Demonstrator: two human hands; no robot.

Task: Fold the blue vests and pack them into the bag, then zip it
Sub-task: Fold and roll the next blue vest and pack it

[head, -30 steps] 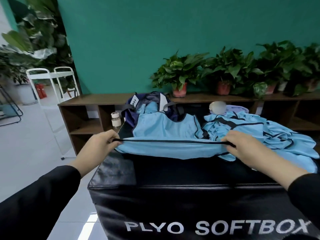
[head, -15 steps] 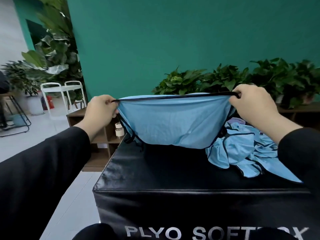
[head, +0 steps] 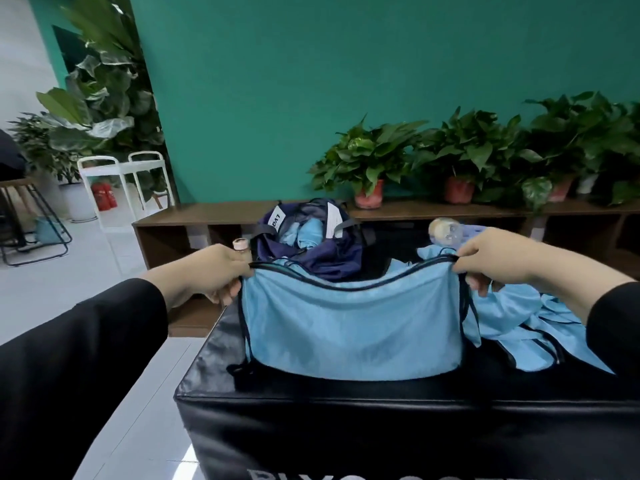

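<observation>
While the vest (head: 353, 327) hangs doubled from its black-trimmed edge, I log these items. Left hand (head: 211, 271): pinching the trim at the left corner. Right hand (head: 498, 258): pinching the right corner. Vest: half a second ago raised high and taut; now lowered, its bottom fold touching the black box (head: 311, 410), so I judge one fold made and laying flat next. Bag (head: 311, 247): navy, unzipped, behind the vest, blue cloth already inside. Unfolded vests (head: 519, 323): heaped at right, so packing is far from finished.
</observation>
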